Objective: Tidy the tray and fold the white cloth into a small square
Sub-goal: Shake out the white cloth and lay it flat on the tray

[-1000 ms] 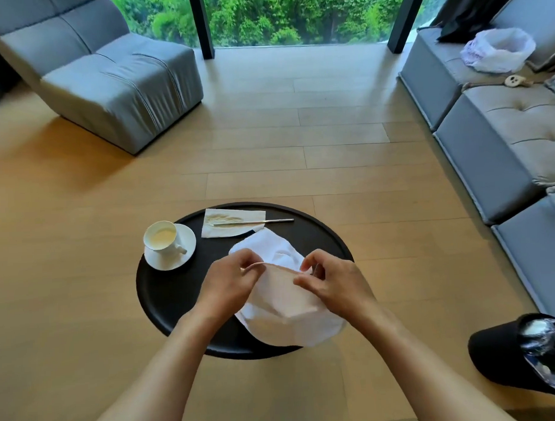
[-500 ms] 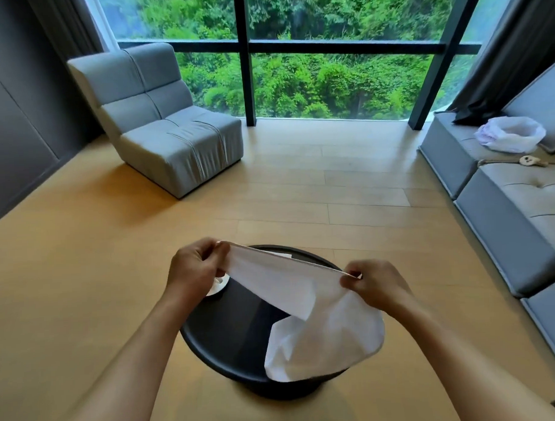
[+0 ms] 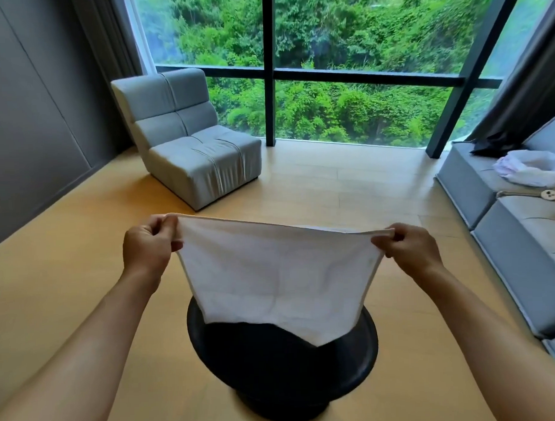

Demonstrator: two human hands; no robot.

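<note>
The white cloth (image 3: 278, 273) hangs spread out in the air, stretched between my two hands above the round black tray table (image 3: 354, 371). My left hand (image 3: 148, 246) pinches its upper left corner. My right hand (image 3: 409, 246) pinches its upper right corner. The cloth's lower edge dangles over the tray's far half and hides it. The cup, saucer, napkin and spoon seen earlier are hidden behind the cloth.
A grey armchair (image 3: 192, 141) stands at the back left by the window. A grey sofa (image 3: 522, 233) runs along the right, with a white bag (image 3: 529, 167) and a small object (image 3: 549, 195) on it. Wooden floor (image 3: 332, 183) surrounds the table.
Both hands lifted the cloth off the tray, moved apart and pulled it taut and flat. The view tilted upward, so the cup and napkin went out of sight.
</note>
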